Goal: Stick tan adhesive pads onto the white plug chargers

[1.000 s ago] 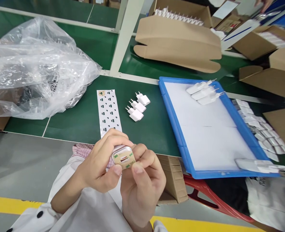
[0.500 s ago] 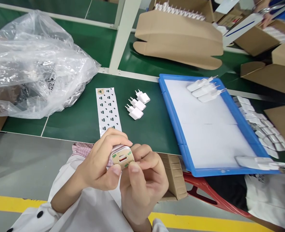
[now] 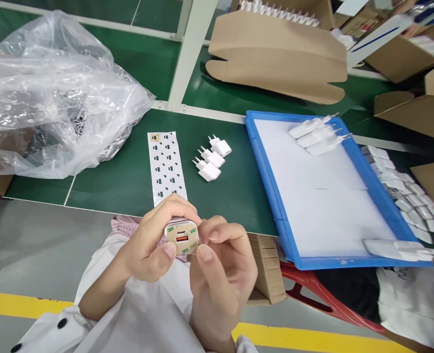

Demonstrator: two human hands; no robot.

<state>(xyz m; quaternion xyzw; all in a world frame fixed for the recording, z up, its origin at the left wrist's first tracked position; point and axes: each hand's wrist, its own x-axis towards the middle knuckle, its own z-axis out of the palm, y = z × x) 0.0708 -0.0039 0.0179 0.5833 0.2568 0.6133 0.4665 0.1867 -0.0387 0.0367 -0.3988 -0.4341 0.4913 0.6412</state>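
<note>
My left hand [image 3: 154,240] is closed round a white USB charger [image 3: 196,226], its port face turned up towards me. On that face lies a tan adhesive sticker [image 3: 187,230] with green 3M print, and an orange-red USB port and a smaller slot show through its cutouts. My right hand [image 3: 226,264] is beside the charger's right edge, fingers curled and thumb tip apart from the index finger, with nothing visible between them. Beyond my hands a white sticker sheet [image 3: 165,166] with rows of cutouts lies on the green table, one tan sticker at its top corner. Several white plug chargers [image 3: 210,159] lie beside it.
A large clear plastic bag [image 3: 62,98] sits on the left. At right, a blue-rimmed tray [image 3: 319,211] holds chargers at its far and near edges. More wrapped chargers [image 3: 404,191] lie past it. A cardboard box [image 3: 275,59] of chargers stands behind a white post [image 3: 191,54].
The charger has turned so its port face shows more squarely, with both cutouts visible. My right thumb and index finger have moved apart from their pinch at its edge.
</note>
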